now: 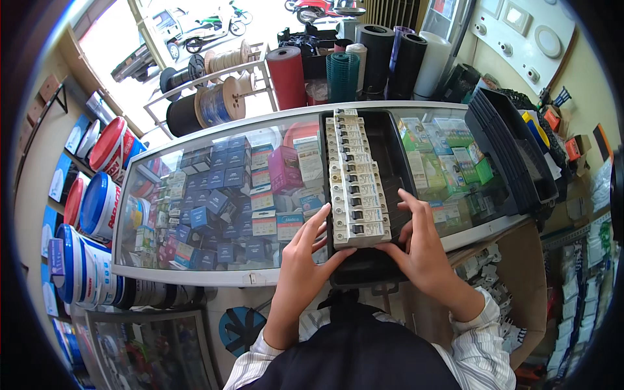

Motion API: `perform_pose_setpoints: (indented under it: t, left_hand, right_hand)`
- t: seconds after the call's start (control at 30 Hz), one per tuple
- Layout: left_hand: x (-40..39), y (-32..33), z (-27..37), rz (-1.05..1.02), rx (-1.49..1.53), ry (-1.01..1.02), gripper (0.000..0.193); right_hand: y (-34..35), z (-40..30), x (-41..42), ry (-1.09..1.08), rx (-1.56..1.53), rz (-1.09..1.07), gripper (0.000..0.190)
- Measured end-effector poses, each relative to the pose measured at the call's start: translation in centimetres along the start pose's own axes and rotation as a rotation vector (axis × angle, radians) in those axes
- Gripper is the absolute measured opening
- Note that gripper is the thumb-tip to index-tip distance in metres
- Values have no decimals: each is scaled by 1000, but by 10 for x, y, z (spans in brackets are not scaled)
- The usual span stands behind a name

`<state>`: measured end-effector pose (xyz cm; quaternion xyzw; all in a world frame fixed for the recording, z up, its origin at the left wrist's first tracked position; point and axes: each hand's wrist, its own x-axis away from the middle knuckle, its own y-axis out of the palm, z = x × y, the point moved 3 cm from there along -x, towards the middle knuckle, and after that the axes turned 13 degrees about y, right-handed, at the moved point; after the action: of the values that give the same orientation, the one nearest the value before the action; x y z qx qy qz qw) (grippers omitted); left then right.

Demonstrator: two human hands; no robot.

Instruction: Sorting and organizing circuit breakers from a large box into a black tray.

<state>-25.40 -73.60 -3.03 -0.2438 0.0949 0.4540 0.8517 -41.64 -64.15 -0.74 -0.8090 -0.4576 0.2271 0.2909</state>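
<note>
A long row of white miniature circuit breakers [360, 187] with black toggles stands in a black plastic tray [390, 141], along its left side. The tray rests on a glass display counter [195, 279], its near end jutting past the front edge. My left hand [307, 251] is at the near left corner of the row, thumb at the front breaker and fingers along the tray's left side. My right hand [420, 243] mirrors it at the right, thumb tip at the front breaker's lower corner and fingers spread over the tray's right part. Firm gripping cannot be told.
Stacked black trays [507, 151] lean at the counter's right end. Below them a cardboard box [526, 282] holds many loose breakers. Small product boxes [219, 195] lie under the glass. Cable spools [214, 105] and upright rolls [287, 75] stand beyond; paint buckets [95, 204] line the left.
</note>
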Motion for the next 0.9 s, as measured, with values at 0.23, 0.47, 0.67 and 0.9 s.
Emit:
perform_pose_setpoints:
  t: [0.23,0.47,0.67,0.9]
  left_hand:
    - [-1,4,0,-40,-22,24,64]
    - [4,0,38,30,-321,308,74]
    - [24,30,56,201,-98,732,62]
    - [27,124,95,-299,200,1006,40]
  right_hand:
    - [12,8,-6,29,-142,-153,72]
    - [-21,3,10,64,-131,-162,74]
    - [-76,21,56,120,-181,160,69]
    - [-153,71,147,413,-107,549,61]
